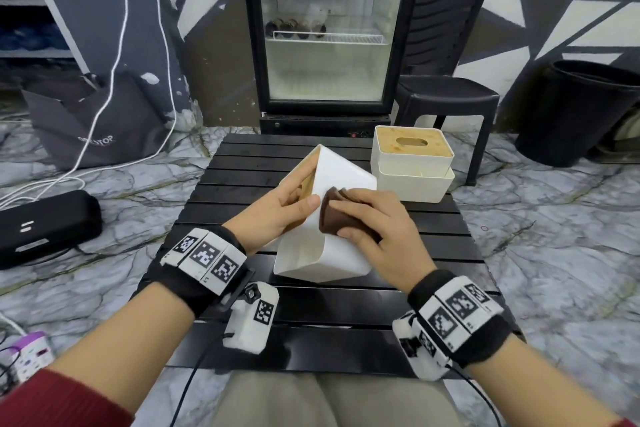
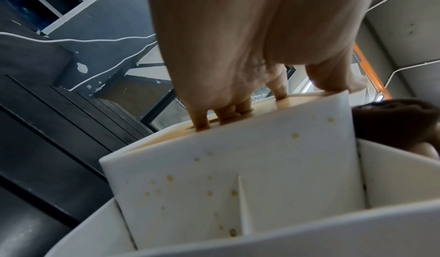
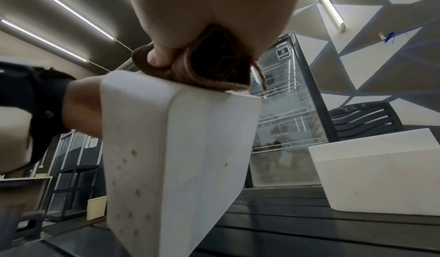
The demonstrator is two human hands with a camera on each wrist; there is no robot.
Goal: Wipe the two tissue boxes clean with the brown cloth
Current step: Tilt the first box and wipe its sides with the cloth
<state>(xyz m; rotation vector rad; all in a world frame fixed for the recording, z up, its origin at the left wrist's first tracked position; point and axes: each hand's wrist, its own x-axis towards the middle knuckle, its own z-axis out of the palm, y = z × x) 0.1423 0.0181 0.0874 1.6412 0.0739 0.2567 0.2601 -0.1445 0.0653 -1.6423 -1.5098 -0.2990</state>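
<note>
Both hands are on the near tissue box point(image 1: 341, 180), which stands tipped on the black slatted table point(image 1: 242, 163). Left hand point(image 1: 277, 210) clamps it, fingers curled over the wooden-lidded face and thumb on the white wall, while the right hand point(image 1: 375, 222) presses the folded brown cloth point(image 1: 330, 215) flat onto the upturned white side, fingers wrapped round the wad.

Progress, as I judge it: early to middle. The left wrist view shows yellowish spots dotted across another face of this box, and the right wrist view shows more on a lower face, so this one needs turning and further wiping. The second tissue box point(image 1: 412, 163) sits upright at the far right of the table, well apart from the hands, with at least one spot low on its front; nothing shows whether it has been wiped at all.

Room to work: the tabletop in front of and to the left of the held box is free for turning it. The second box stands close behind on the right, so wide strokes that way risk a knock, and it sits near the table's right edge.
</note>
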